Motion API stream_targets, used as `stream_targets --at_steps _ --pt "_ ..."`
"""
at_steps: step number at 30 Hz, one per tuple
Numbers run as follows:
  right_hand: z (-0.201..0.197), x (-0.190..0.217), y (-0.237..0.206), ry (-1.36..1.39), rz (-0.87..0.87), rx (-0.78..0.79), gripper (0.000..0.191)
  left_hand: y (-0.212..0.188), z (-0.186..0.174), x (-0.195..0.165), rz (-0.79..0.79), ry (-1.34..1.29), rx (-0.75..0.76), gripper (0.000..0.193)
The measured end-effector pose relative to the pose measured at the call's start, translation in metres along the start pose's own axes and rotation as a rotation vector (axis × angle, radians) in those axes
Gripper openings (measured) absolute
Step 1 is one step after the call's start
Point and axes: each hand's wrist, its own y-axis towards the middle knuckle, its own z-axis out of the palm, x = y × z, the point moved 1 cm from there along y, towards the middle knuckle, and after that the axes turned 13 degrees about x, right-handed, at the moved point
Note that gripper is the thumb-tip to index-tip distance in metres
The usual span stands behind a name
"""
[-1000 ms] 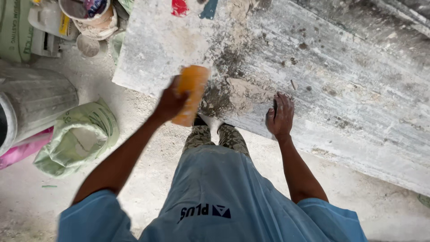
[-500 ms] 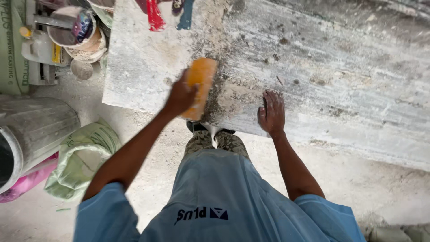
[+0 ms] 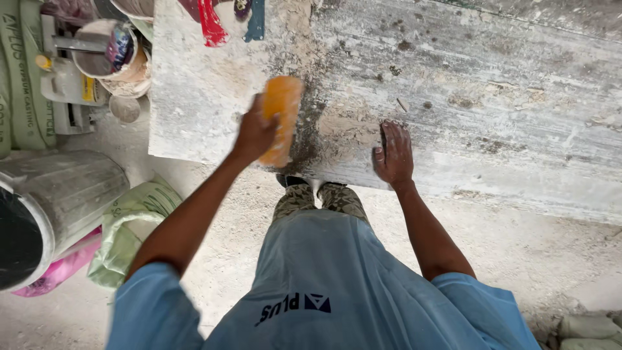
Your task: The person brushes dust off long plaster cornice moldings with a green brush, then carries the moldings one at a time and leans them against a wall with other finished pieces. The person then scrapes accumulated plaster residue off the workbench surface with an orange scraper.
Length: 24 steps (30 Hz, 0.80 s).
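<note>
Below me the floor [image 3: 518, 259] is pale, dusty concrete, gritty with plaster crumbs. A long grey slab table [image 3: 505, 110] streaked with white runs across my view. To my left stand a ribbed metal bin [image 3: 58, 201], a slumped green sack [image 3: 133, 223], a pink bag [image 3: 61, 269] and dirty buckets [image 3: 110, 55]. Soft, even daylight falls everywhere

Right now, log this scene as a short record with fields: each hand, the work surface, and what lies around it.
left hand: grips an orange sponge, pressed to the slab
right hand: flat on the slab, fingers spread, holding nothing
slab: long, grey-white, streaked with dried residue; darker wet patch beside the sponge
far edge: red tool and blue tool
floor, left: metal bin, green sack, dirty buckets
</note>
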Motion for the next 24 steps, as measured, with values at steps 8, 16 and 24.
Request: stream_targets --at_steps 8,16,24 --pt "0.007 -0.009 -0.004 -0.030 0.028 0.035 0.052 -0.006 0.134 -0.004 -0.095 0.039 -0.271 0.060" --pt "-0.004 0.001 -0.002 -0.010 -0.001 0.016 0.052 -0.062 0.045 0.061 -0.241 -0.229 -0.101 0.041" --pt "-0.012 0.010 0.002 0.004 0.036 -0.028 0.053 0.080 0.166 -0.065 -0.066 0.073 -0.085 0.070"
